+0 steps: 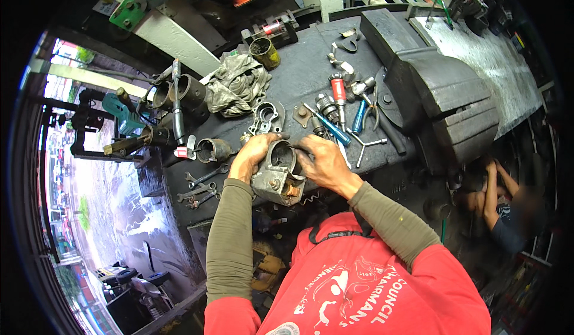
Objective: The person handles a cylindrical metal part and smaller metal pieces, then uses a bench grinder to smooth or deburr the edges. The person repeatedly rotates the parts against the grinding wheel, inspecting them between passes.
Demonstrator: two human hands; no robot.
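My left hand [256, 154] grips the left side of a grimy metal housing [272, 185], with a round open collar on top, a bolt stud and a copper piece. My right hand [318, 163] has its fingers curled on the collar's right rim; the fingertips are partly hidden. Just beyond sit an open cast end cover [266, 115] and a small flat plate [302, 115]. A metal cylinder [215, 150] stands left of my hands.
Wrenches [200, 188] lie at the workbench's [299, 54] left; screwdrivers [329, 124], a red-handled tool [338, 90] and pliers [372, 111] at right, beside a big black vise [448, 114]. A rag [236, 84] and yellow can [263, 53] are behind. Another person [496, 209] is at lower right.
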